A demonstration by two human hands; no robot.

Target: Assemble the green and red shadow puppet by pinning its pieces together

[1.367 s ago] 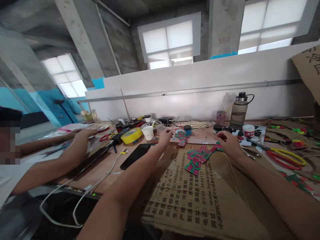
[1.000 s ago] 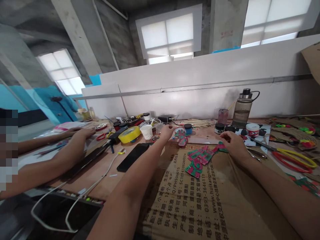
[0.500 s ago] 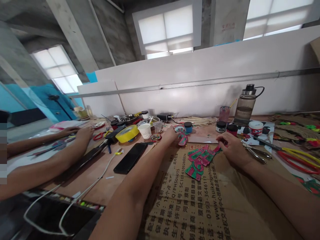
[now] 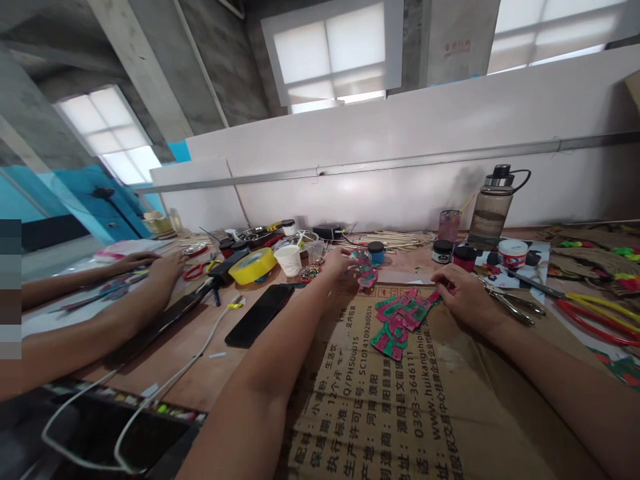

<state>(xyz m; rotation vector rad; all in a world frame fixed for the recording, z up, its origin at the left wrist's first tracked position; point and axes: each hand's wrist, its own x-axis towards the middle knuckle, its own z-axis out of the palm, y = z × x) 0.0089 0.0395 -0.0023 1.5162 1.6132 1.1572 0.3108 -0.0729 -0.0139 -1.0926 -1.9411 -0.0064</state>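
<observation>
My left hand (image 4: 340, 262) is closed, its fingertips pinching a curved pink-and-green painted cutout (image 4: 367, 269) held upright above the far edge of the cardboard. My right hand (image 4: 463, 293) pinches the right tip of a flat figure made of overlapping pink-and-green painted pieces (image 4: 396, 325). That figure rests on brown cardboard (image 4: 380, 413) printed with Chinese text. A gap separates the cutout from the figure. Metal hole-punch-like pliers (image 4: 510, 303) lie just right of my right hand.
A black phone (image 4: 260, 315) and yellow tape roll (image 4: 253, 265) lie left. Behind are a paper cup (image 4: 289, 261), paint jars (image 4: 443, 252), and a water bottle (image 4: 491, 210). Scissors (image 4: 590, 307) lie right. A co-worker's arms (image 4: 110, 313) reach in at left, beside a white cable (image 4: 200, 357).
The cutout in my left hand has been turned and raised, showing more of its painted face. My left hand has shifted slightly left. My right hand and the figure stay put.
</observation>
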